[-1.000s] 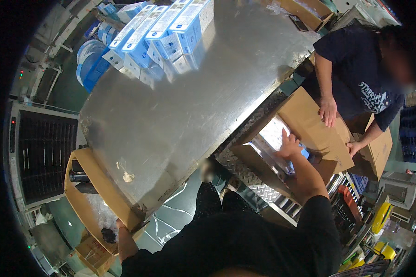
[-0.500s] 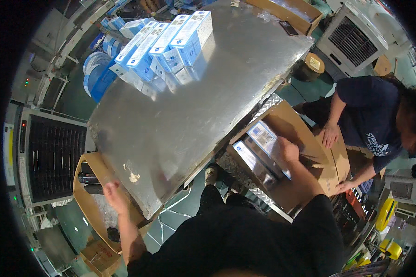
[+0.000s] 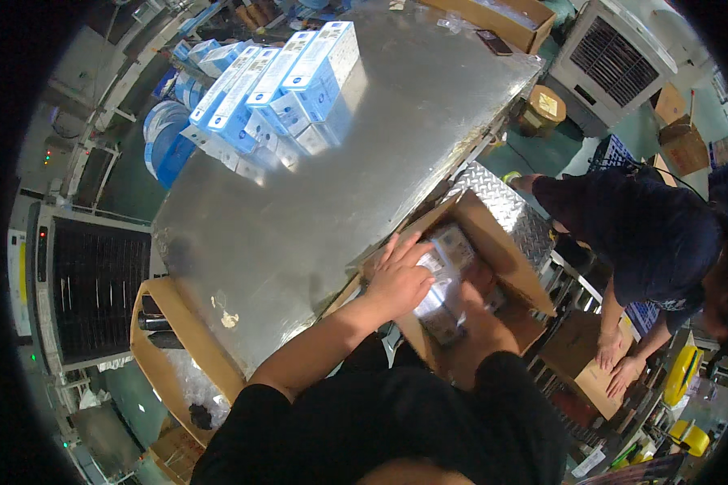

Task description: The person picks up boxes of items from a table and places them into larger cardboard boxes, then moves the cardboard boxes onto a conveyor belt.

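An open cardboard carton stands at the table's right edge, with blue-and-white boxes inside. My left hand is open, its fingers stretched out over the carton's left side and reaching the boxes. Down inside the carton, my right hand lies against the boxes near their right side. Motion blurs its fingers, so I cannot tell whether they grip a box.
Several blue-and-white boxes stand on the metal table. A cardboard tray with clear plastic sits at lower left. At right, a co-worker has both hands on another carton. A phone lies at the far edge.
My left hand has swung from the lower-left tray to the right-hand carton. My right hand has shifted slightly nearer in it. The co-worker has moved nearer, hands now on a separate carton.
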The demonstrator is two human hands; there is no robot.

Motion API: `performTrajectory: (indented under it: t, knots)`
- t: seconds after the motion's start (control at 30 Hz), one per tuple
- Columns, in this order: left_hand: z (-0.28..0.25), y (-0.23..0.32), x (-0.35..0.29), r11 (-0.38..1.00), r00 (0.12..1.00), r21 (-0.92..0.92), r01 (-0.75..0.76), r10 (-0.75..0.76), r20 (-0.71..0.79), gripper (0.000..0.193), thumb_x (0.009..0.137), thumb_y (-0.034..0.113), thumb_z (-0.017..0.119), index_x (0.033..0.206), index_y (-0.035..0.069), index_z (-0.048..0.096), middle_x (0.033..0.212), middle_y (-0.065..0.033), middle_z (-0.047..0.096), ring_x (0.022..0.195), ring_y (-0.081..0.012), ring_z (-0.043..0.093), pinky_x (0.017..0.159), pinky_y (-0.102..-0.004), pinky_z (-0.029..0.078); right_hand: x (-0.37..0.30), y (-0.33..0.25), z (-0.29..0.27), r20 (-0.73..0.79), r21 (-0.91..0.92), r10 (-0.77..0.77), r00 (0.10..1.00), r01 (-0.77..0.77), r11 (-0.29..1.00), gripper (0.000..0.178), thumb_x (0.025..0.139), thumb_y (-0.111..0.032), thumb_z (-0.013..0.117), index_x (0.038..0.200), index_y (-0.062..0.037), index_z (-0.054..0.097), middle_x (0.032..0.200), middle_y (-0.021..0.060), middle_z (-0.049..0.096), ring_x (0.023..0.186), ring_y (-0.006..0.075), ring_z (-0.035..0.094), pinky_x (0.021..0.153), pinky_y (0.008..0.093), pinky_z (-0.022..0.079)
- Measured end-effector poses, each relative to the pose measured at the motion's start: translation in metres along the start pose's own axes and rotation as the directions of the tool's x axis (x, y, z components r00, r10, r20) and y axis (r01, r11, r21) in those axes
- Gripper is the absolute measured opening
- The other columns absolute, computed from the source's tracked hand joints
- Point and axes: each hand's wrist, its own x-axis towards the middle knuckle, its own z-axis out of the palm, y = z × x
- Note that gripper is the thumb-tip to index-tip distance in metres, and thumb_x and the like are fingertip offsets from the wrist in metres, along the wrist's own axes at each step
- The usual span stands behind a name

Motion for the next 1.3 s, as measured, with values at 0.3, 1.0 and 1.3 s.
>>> performTrajectory:
  t: [0.3,1.0,1.3]
  knots:
    - [-0.015,-0.017,-0.031,0.991,0.999,-0.135,-0.009,0.014,0.037,0.046,0.081,0.036,0.068,0.121,0.014,0.062,0.139,-0.0098,0.046,0.139,-0.0338,0.028,0.114,-0.0559,0.015,-0.001,-0.029,0.026,0.506,-0.227,-0.277,0.817,0.436,0.871,0.064,0.093,-0.049,0.043,0.145,-0.0145,0.029,0.150,0.0087,0.023,0.139,0.0272,0.017,0.108,0.0538,0.022]
    - [-0.275,-0.520,0.074,0.732,0.740,-0.188,0.655,-0.672,-0.038,0.113,0.053,0.060,0.082,0.137,-0.001,0.038,0.129,-0.0214,0.055,0.117,-0.0338,0.056,0.098,-0.0386,0.042,-0.077,-0.398,-0.145,-0.239,-0.015,-0.872,0.426,0.897,0.442,0.034,0.083,-0.018,0.068,0.112,-0.0008,0.061,0.107,0.0183,0.064,0.101,0.0353,0.059,0.090,0.0410,0.044]
    - [-0.242,-0.393,0.074,0.602,0.621,-0.249,0.759,-0.784,-0.001,0.111,0.060,0.055,0.080,0.140,0.000,0.026,0.128,-0.0224,0.054,0.114,-0.0341,0.057,0.094,-0.0413,0.046,-0.034,-0.538,-0.087,-0.194,-0.482,-0.772,0.605,0.627,0.612,0.065,0.081,-0.055,0.061,0.123,-0.0054,0.058,0.122,0.0198,0.059,0.119,0.0377,0.049,0.103,0.0456,0.036]
